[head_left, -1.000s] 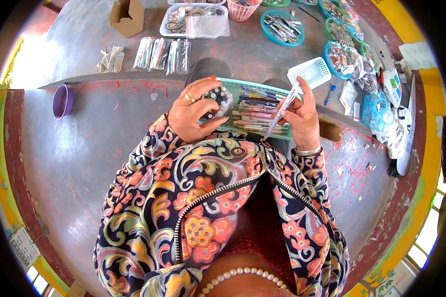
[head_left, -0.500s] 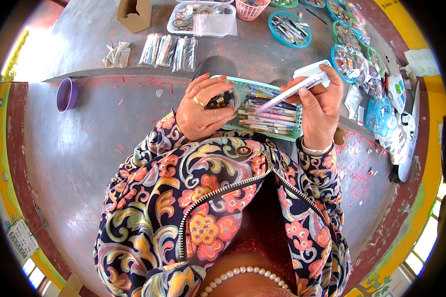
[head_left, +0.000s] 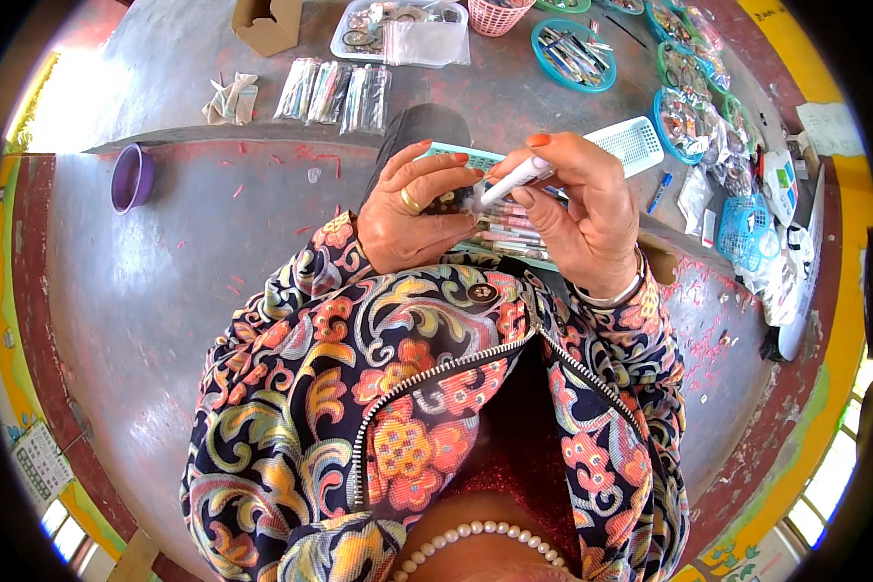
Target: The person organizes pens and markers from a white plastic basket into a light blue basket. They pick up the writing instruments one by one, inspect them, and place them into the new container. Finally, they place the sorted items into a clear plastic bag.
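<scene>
My right hand (head_left: 584,215) pinches a white pen (head_left: 514,180) and holds it slanting down to the left. Its lower tip meets a small dark piece (head_left: 453,202) gripped in the fingers of my left hand (head_left: 412,215), which wears a gold ring. Both hands hover over a turquoise tray (head_left: 460,152) on my lap, filled with several pens (head_left: 509,235) lying side by side. What the dark piece is cannot be made out.
A white slotted basket (head_left: 632,142) lies beyond the tray. On the raised floor ahead are clear packets of pens (head_left: 335,94), a cardboard box (head_left: 267,24), a clear box (head_left: 398,29), a pink basket (head_left: 500,15) and blue trays of items (head_left: 572,53). A purple bowl (head_left: 131,177) sits left.
My right hand has lifted the white pen from the tray side and swung it left to meet my left hand; the camera view has also tilted closer to the hands.
</scene>
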